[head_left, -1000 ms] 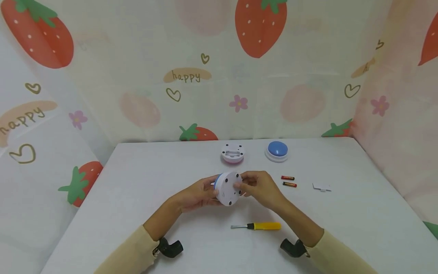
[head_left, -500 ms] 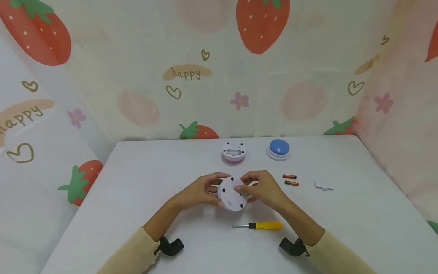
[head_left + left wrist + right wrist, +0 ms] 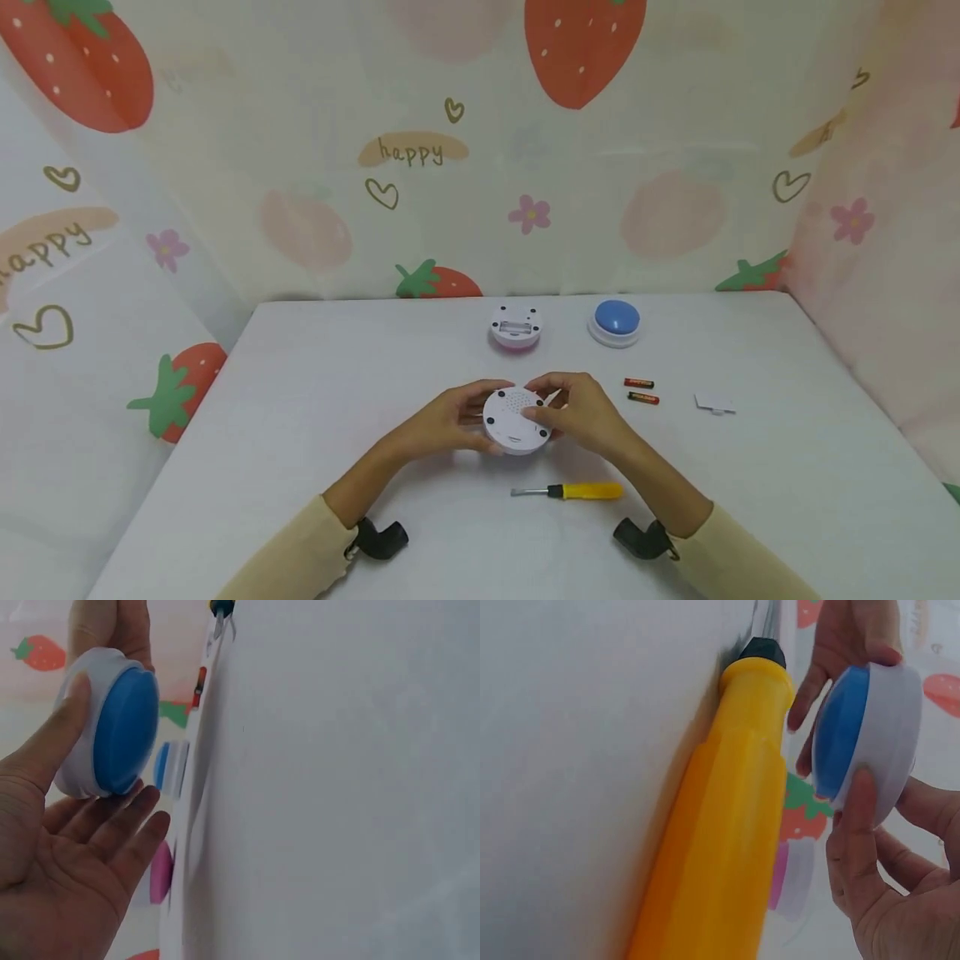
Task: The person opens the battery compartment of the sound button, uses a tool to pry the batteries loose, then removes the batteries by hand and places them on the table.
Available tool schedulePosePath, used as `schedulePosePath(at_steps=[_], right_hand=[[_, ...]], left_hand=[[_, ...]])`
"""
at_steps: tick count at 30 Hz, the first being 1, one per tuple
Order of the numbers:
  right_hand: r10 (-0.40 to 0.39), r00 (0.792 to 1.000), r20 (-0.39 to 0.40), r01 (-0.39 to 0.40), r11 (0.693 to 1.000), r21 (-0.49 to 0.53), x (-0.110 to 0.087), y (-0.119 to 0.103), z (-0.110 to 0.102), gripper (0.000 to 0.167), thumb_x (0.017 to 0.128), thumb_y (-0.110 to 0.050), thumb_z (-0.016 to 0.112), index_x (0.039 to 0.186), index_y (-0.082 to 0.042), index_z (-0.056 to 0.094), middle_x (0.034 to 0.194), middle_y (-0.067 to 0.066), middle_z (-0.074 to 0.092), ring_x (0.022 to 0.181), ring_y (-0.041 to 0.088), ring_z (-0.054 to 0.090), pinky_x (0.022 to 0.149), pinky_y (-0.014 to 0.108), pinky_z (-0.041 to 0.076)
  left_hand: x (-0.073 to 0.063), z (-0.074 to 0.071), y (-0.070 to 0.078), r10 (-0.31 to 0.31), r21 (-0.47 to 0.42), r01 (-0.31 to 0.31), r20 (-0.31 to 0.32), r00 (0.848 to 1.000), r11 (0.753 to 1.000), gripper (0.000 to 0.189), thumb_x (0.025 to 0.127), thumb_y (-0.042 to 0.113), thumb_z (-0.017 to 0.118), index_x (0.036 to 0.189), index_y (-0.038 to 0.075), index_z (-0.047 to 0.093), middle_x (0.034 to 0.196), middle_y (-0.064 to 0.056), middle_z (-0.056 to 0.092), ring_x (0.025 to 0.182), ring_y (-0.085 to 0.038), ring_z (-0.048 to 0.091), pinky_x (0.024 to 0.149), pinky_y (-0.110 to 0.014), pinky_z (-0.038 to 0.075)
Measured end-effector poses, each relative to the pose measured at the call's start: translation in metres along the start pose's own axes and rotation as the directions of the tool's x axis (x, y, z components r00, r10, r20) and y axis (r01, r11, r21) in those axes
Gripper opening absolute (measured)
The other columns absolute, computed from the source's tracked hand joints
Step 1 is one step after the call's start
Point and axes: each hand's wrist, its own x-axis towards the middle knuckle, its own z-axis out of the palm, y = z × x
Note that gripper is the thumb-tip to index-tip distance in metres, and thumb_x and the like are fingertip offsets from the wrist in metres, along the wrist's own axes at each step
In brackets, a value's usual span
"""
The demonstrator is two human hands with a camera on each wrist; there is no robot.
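Observation:
A round white push button with a blue dome is held above the table between both hands. Its white underside, with dark feet, a cluster of small holes and a closed cover, faces up in the head view. My left hand holds it by the left edge, thumb on the white rim, fingers at the far side. On the right edge my right hand pinches it, thumb on the underside and a finger on the rim. Just in front lies a screwdriver with a yellow handle.
A pink push button lies upside down at the back, its battery compartment uncovered. Right of it stands another blue push button. Two red-and-black batteries and a small white cover lie on the right of the white table.
Both hands have turned the push button so its underside faces more upward, and moved it slightly right. The right thumb stays on the underside. The things on the table have not been moved.

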Motion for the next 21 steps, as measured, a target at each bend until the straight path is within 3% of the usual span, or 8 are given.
schedulePosePath(at_steps=[8, 21], right_hand=[[-0.053, 0.995, 0.079, 0.055, 0.998, -0.028, 0.005, 0.011, -0.002, 0.029, 0.091, -0.007, 0.075, 0.119, -0.006, 0.072, 0.104, 0.009, 0.066, 0.075, 0.021, 0.062, 0.061, 0.030, 0.060], [-0.055, 0.991, 0.124, 0.065, 0.995, -0.076, 0.006, 0.011, -0.001, 0.031, 0.091, -0.001, 0.073, 0.122, -0.005, 0.071, 0.105, 0.007, 0.067, 0.082, 0.020, 0.061, 0.068, 0.029, 0.060]], left_hand=[[0.004, 0.010, -0.008, -0.036, -0.008, 0.036, -0.002, 0.999, 0.999, 0.084, 0.077, 0.008, 0.090, 0.148, 0.011, 0.046, 0.142, -0.006, 0.059, 0.127, -0.018, 0.059, 0.105, -0.029, 0.048], [0.004, 0.014, -0.023, -0.019, -0.058, 0.018, -0.009, 1.000, 0.998, 0.092, 0.070, 0.001, 0.092, 0.146, 0.014, 0.041, 0.147, -0.005, 0.052, 0.138, -0.018, 0.049, 0.111, -0.029, 0.042]])
